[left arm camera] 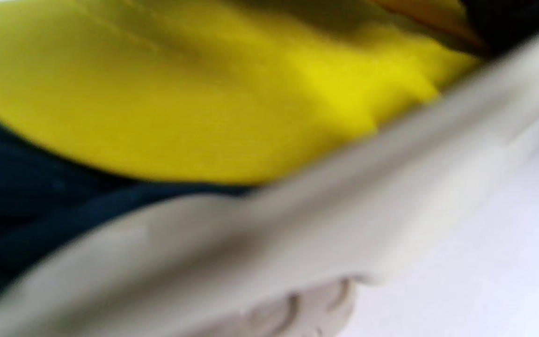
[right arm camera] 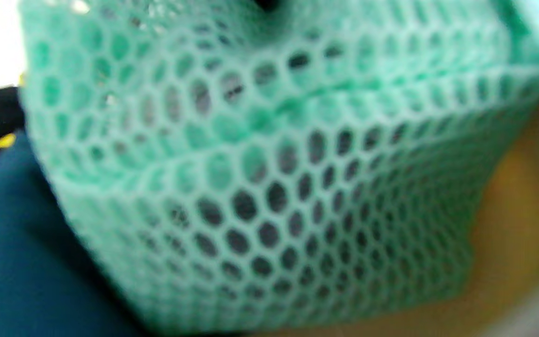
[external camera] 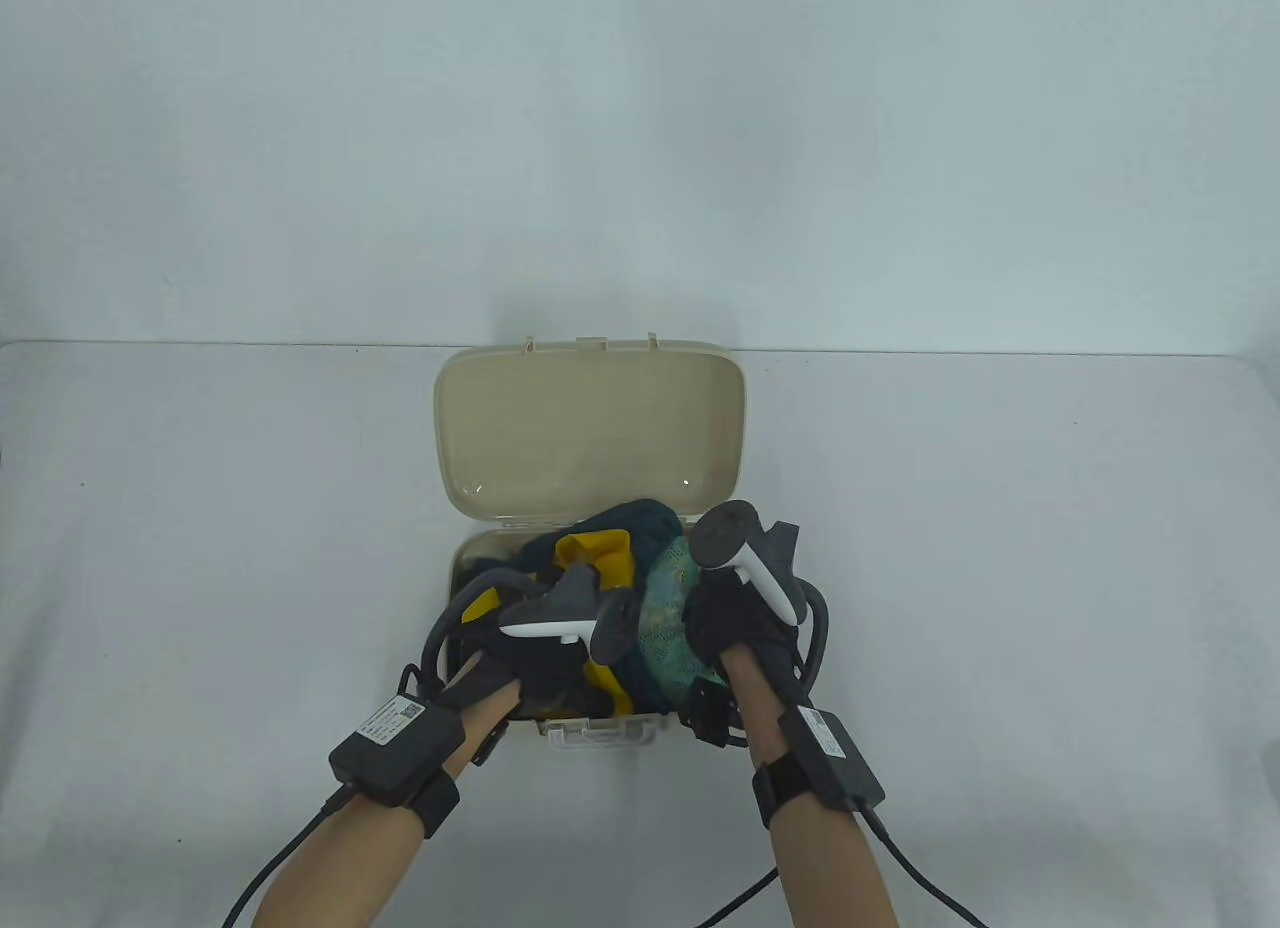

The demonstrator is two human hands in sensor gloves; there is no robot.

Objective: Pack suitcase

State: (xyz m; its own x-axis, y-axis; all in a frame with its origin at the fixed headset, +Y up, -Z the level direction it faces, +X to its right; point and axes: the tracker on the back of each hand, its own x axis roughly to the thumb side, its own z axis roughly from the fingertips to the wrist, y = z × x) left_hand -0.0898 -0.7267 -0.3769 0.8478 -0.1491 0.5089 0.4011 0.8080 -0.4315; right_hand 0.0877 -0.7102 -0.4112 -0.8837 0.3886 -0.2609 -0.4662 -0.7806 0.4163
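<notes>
A small beige suitcase (external camera: 590,428) stands open on the table with its lid upright. It is stuffed with a yellow cloth (external camera: 600,558), a dark teal garment (external camera: 645,523) and a green mesh bag (external camera: 665,618). My left hand (external camera: 530,673) lies on the clothes at the case's front left, and my right hand (external camera: 730,618) lies on the pile's right side beside the mesh. Trackers and cloth hide both hands' fingers. The left wrist view is filled by blurred yellow cloth (left arm camera: 204,93) above the case rim (left arm camera: 297,210). The mesh bag (right arm camera: 274,164) fills the right wrist view.
The white table (external camera: 200,568) stretches to both sides of the case and ends at a pale wall behind. Glove cables (external camera: 300,848) trail from both wrists toward the near edge. A clear latch (external camera: 600,733) sits on the case's front wall.
</notes>
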